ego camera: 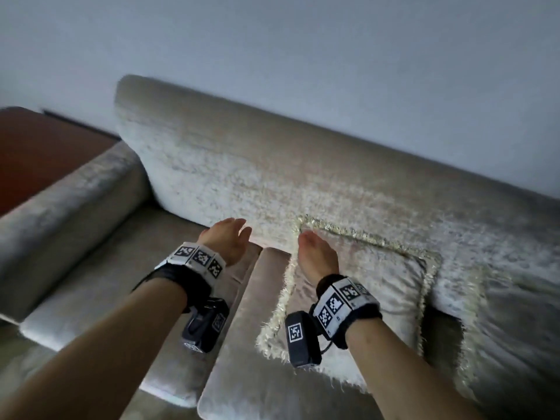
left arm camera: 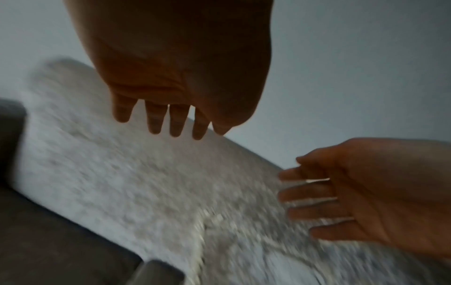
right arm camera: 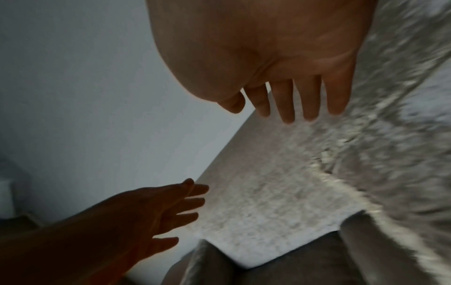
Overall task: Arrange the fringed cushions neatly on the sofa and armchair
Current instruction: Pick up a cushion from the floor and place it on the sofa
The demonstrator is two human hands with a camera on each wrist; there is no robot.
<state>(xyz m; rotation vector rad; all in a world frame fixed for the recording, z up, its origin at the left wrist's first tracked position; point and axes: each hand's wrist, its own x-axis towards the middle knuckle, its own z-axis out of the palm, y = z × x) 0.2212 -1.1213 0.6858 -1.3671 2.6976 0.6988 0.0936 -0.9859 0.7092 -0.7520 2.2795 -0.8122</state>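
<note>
A beige velvet fringed cushion (ego camera: 378, 286) leans against the sofa backrest (ego camera: 242, 165), right of centre on the seat. Its pale fringe (left arm camera: 205, 221) shows blurred in both wrist views (right arm camera: 341, 181). A second fringed cushion (ego camera: 515, 328) lies partly behind it at the right edge. My right hand (ego camera: 306, 239) hovers at the first cushion's upper left corner, with its fingers (right arm camera: 288, 108) straight and holding nothing. My left hand (ego camera: 239, 230) is a little to the left, in front of the bare backrest, and its fingers (left arm camera: 175, 123) are spread and empty.
The sofa's left armrest (ego camera: 69, 213) runs along the left side, with a brown wooden surface (ego camera: 39, 147) beyond it. Two seat cushions (ego camera: 100, 268) lie below my arms. A plain pale wall (ego camera: 303, 56) rises behind the backrest.
</note>
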